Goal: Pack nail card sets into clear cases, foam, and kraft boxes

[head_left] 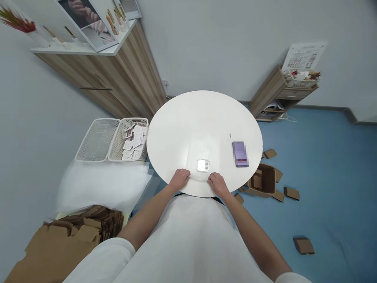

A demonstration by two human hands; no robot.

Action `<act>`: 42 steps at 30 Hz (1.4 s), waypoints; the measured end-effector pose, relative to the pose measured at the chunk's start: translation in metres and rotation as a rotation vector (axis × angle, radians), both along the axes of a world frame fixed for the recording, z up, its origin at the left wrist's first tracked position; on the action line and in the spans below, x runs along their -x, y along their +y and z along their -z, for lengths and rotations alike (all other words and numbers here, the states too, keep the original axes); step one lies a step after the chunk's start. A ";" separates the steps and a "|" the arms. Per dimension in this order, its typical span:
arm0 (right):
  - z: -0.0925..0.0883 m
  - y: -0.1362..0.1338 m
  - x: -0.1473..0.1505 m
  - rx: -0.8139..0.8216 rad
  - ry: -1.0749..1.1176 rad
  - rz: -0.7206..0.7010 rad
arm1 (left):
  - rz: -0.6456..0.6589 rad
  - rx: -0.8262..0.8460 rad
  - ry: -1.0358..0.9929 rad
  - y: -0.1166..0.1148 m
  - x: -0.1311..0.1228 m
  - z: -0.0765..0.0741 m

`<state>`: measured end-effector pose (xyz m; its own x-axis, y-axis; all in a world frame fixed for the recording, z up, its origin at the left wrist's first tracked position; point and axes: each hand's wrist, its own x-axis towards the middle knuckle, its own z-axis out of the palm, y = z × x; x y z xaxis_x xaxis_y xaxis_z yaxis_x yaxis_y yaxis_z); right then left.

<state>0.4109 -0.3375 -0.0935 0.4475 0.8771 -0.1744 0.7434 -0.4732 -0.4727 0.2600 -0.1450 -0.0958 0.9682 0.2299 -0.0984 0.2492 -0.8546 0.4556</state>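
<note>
Working at the table's (167,137) front edge, left hand (179,179) and right hand (218,184) are pinching a probably limp sheet's (204,151) end.

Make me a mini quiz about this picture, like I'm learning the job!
1. Fill in the blank: the round table has a ____ top.
2. True or false: the open cardboard box stands on the table.
3. Pick one: what do the left hand and right hand both touch?
A) the purple item
B) a thin, pale sheet
C) a white basket

Key: 1. White. 2. False: the open cardboard box is on the blue floor. 3. B.
</note>
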 end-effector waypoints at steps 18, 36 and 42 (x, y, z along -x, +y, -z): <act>-0.006 0.003 -0.015 -0.034 0.160 0.429 | -0.278 0.387 0.032 0.031 -0.026 -0.009; 0.013 0.029 -0.017 -0.002 -0.138 0.154 | -0.030 0.054 0.110 0.035 -0.064 -0.007; 0.015 0.029 -0.019 0.001 -0.066 -0.002 | 0.275 0.220 0.122 0.032 -0.070 -0.017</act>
